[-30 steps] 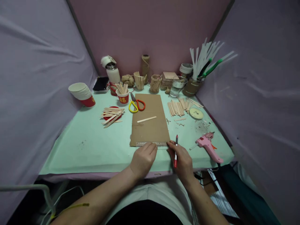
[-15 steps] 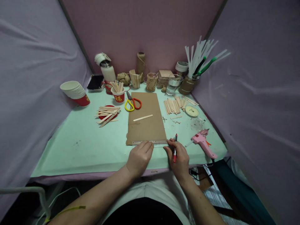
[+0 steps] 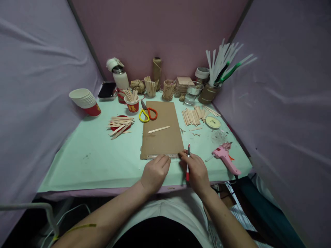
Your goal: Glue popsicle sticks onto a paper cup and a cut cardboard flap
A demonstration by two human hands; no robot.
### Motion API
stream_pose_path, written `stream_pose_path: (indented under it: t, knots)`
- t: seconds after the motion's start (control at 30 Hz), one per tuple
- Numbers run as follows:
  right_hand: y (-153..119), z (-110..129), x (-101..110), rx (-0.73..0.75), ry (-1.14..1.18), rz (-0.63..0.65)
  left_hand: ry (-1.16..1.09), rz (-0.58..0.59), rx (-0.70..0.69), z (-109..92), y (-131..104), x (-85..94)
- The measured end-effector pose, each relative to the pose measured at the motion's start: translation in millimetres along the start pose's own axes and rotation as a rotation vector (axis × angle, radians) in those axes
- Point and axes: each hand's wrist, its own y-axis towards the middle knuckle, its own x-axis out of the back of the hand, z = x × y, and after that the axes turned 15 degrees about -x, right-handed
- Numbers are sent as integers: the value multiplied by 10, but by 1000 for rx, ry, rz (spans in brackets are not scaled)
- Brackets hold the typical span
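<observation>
A clear ruler (image 3: 152, 156) lies along the near edge of a brown cardboard sheet (image 3: 162, 143). My left hand (image 3: 156, 172) is closed on the ruler's middle, fingers pressed together at the cardboard edge. My right hand (image 3: 196, 170) holds a red and white pen (image 3: 188, 163), which points up and away between the fingers. The right fingertips touch the ruler's right end, by the corner of the cardboard. On the sheet rest a single craft stick (image 3: 159, 129) and scissors (image 3: 148, 113) with one yellow and one red handle.
A pink glue gun (image 3: 225, 157) lies to the right, near a round yellowish lid (image 3: 213, 122) and rows of craft sticks (image 3: 191, 117). More sticks cover a red dish (image 3: 120, 124) at left. Paper cups (image 3: 85, 102), a glass of water (image 3: 190, 94) and a jar of glue sticks (image 3: 209, 92) stand farther back.
My right hand has shifted slightly left along the ruler, and the pen has moved left with it and stands more upright. My left hand stays on the ruler.
</observation>
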Motion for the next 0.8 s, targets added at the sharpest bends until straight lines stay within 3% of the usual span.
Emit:
stream_pose_path:
  t: [0.13,0.37,0.8]
  knots:
    - [80,-12,30,143,20,74,-5,6,0,1,4,-7]
    - [67,-16,9,134,-19,54,-23,6,32,-30,-19,-12]
    - [65,-24,9,155,18,25,-118,-59,96,-276,16,-43]
